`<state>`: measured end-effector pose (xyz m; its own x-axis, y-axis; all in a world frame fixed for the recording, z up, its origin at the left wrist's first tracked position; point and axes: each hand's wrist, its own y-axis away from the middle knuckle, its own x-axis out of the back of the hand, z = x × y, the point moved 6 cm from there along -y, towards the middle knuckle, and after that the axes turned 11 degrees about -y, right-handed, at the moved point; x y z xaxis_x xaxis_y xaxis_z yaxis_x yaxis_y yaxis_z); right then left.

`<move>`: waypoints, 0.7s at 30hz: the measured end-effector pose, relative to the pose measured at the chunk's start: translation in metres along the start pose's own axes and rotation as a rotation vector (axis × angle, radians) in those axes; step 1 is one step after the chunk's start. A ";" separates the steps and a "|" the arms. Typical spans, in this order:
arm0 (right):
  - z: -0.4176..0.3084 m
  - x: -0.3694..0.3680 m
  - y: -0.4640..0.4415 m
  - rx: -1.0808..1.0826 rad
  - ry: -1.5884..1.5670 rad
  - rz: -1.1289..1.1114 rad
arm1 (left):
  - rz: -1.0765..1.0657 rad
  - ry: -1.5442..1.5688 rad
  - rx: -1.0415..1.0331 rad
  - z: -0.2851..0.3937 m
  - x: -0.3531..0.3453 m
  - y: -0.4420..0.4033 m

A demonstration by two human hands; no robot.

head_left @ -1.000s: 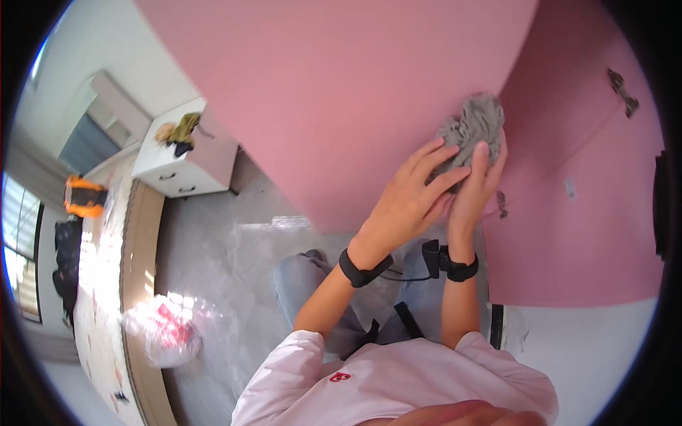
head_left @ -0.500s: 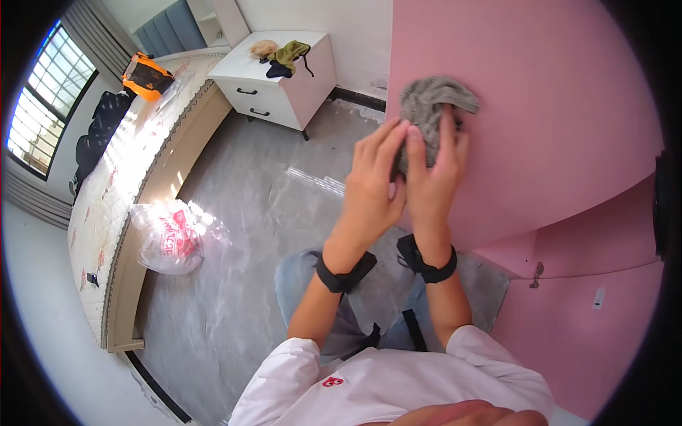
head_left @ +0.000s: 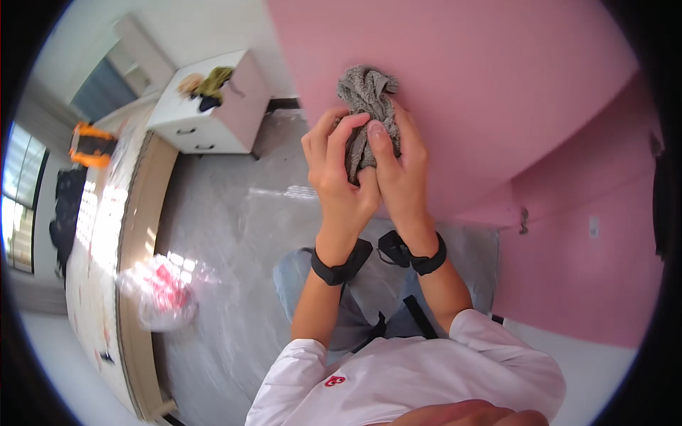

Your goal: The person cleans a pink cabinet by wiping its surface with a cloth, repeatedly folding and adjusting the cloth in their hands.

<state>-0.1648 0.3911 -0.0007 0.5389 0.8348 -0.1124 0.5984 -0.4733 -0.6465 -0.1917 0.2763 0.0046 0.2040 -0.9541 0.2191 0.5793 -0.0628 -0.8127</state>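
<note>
"Panel, pink point(head_left: 483, 92), broadest surface shown; white cabinet point(head_left: 241, 99) beyond its left edge. Where is the cloth?"

"Grey cloth point(head_left: 366, 85), bunched, between left hand point(head_left: 339, 177) and right hand point(head_left: 405, 174), in front of the panel; whether it touches the panel cannot be determined."

"Its long axis, and the nearer hand?"

"Axis directed away from the wearer, roughly along the forearms, the far end projecting beyond the fingertips. Neither hand is nearer: both grasp the cloth, left fingers bent over one side, right thumb laid on its face."
</note>
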 end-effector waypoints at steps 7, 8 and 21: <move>-0.010 0.099 0.015 -0.065 -0.018 0.361 | -0.188 0.209 -0.153 0.055 -0.072 0.012; -0.012 0.115 0.019 -0.060 -0.001 0.376 | -0.197 0.230 -0.155 0.063 -0.081 0.017; 0.016 0.198 0.067 -0.234 0.080 0.734 | -0.724 0.194 -0.237 0.094 -0.126 0.065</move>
<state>-0.0276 0.5294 -0.0782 0.8818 0.2658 -0.3896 0.1761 -0.9519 -0.2507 -0.1053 0.4201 -0.0252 -0.3140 -0.6845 0.6579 0.3272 -0.7286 -0.6018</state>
